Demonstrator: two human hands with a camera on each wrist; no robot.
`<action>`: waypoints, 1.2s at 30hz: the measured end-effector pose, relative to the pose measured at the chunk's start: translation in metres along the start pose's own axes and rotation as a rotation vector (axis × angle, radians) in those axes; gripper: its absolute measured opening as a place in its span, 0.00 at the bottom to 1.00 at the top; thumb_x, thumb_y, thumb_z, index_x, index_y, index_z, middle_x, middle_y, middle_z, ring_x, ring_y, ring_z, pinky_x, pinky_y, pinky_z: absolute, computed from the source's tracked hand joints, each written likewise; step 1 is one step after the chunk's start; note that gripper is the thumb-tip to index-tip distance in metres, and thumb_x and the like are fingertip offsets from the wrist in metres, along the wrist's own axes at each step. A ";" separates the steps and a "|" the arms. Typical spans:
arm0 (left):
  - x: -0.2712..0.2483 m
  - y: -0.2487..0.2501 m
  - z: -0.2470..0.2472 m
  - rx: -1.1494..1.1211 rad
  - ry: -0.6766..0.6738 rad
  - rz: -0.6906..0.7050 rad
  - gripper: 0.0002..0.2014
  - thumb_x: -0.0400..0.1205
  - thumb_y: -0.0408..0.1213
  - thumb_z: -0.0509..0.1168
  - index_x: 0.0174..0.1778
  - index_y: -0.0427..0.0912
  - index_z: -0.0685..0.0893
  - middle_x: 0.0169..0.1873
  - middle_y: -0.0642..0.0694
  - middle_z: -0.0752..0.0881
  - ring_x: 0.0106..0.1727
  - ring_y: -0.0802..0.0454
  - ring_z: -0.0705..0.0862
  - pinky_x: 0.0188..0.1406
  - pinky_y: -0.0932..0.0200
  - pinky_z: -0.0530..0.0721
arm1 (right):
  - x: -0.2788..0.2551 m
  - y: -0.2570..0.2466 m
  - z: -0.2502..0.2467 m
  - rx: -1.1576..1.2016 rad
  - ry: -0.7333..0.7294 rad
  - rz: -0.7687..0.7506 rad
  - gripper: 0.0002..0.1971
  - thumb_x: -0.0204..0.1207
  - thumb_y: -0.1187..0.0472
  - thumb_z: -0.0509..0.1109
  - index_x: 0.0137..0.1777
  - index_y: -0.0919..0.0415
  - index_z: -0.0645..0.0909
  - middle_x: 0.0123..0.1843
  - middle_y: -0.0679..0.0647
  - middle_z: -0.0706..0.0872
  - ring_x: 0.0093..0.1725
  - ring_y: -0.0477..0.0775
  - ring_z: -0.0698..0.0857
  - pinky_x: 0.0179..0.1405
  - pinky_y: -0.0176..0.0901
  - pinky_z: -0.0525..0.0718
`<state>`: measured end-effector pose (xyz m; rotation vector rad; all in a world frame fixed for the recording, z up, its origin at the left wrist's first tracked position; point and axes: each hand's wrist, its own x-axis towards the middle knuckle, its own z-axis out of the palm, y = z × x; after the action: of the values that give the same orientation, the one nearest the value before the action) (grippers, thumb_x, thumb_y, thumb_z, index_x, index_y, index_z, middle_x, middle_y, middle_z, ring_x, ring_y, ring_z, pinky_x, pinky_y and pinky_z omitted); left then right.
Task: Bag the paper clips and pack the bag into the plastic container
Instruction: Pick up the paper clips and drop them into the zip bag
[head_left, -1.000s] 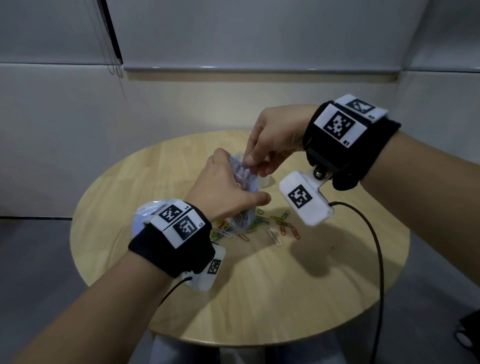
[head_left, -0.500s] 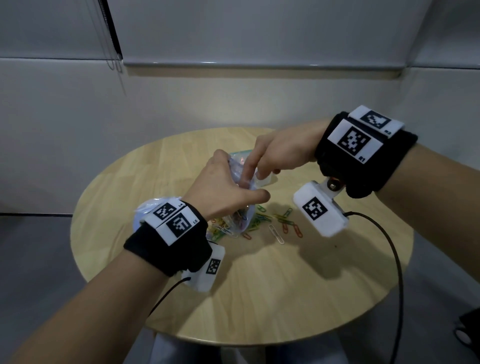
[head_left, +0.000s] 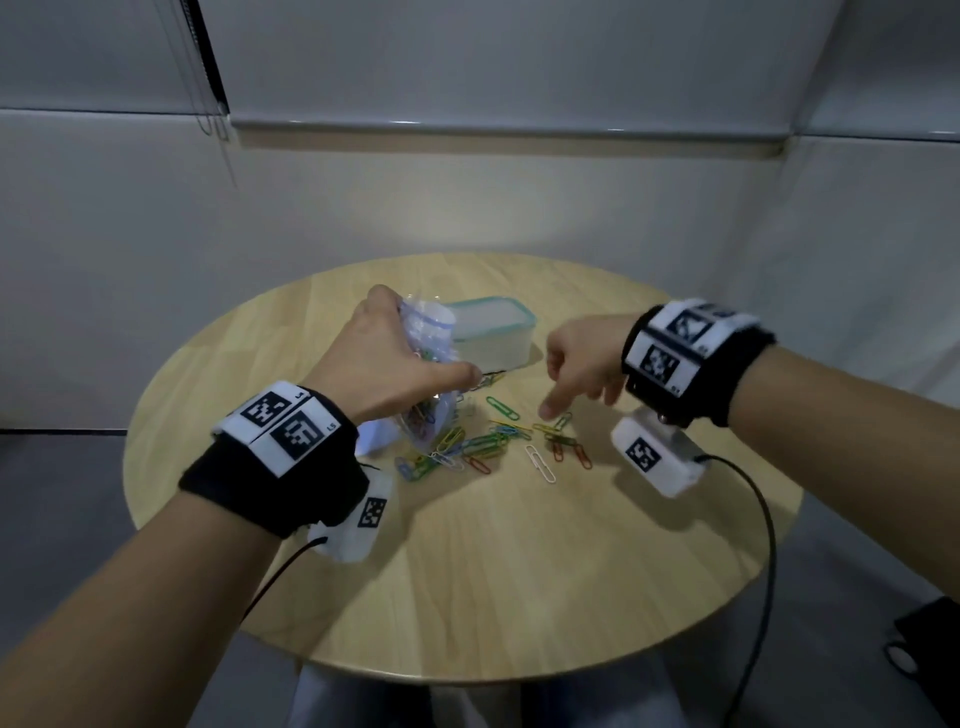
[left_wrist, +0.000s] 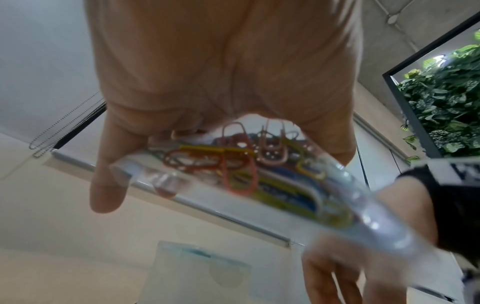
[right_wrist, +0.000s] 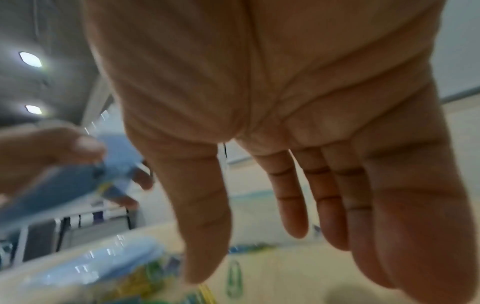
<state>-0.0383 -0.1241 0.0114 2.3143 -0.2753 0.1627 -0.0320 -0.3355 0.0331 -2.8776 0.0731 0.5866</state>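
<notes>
My left hand (head_left: 395, 364) grips a clear zip bag (head_left: 428, 338) upright above the table, with coloured clips showing inside it (left_wrist: 233, 164). Several loose paper clips (head_left: 493, 441) lie scattered on the wood just below and right of the bag. My right hand (head_left: 571, 379) hovers over the right end of that scatter, fingers relaxed and extended downward, holding nothing (right_wrist: 259, 226). The translucent plastic container (head_left: 493, 332) with a teal rim stands behind the bag, toward the far side of the table.
The round wooden table (head_left: 519, 571) has bare wood toward me. A pale blue lid-like piece (head_left: 374, 434) lies under my left wrist. Black cables (head_left: 763, 545) trail from both wrist cameras. Walls stand close behind the table.
My right hand left the bag's mouth and dropped right and down to the loose clips. My left hand keeps hold of the bag. The container came into sight behind it.
</notes>
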 end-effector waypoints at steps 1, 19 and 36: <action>-0.001 -0.001 -0.001 0.007 -0.001 -0.006 0.35 0.61 0.55 0.81 0.56 0.44 0.72 0.52 0.47 0.82 0.46 0.56 0.83 0.31 0.60 0.75 | 0.006 0.005 0.009 -0.065 -0.016 0.045 0.20 0.67 0.52 0.79 0.52 0.66 0.83 0.39 0.59 0.87 0.33 0.57 0.84 0.36 0.47 0.87; -0.006 0.000 0.008 0.052 -0.064 -0.012 0.35 0.62 0.55 0.80 0.57 0.46 0.70 0.53 0.48 0.80 0.44 0.60 0.80 0.30 0.60 0.73 | -0.010 -0.001 0.041 -0.107 -0.093 -0.018 0.21 0.58 0.41 0.82 0.28 0.60 0.84 0.22 0.50 0.83 0.24 0.50 0.80 0.30 0.39 0.79; -0.009 0.003 0.009 0.121 -0.090 -0.005 0.36 0.61 0.58 0.80 0.56 0.46 0.69 0.50 0.48 0.80 0.45 0.56 0.81 0.31 0.58 0.73 | 0.001 -0.015 0.046 -0.044 0.006 -0.022 0.06 0.58 0.68 0.78 0.36 0.65 0.89 0.29 0.56 0.86 0.28 0.54 0.82 0.28 0.42 0.81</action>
<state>-0.0477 -0.1314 0.0052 2.4464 -0.3127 0.0742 -0.0472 -0.3111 -0.0058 -2.9187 0.0297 0.5828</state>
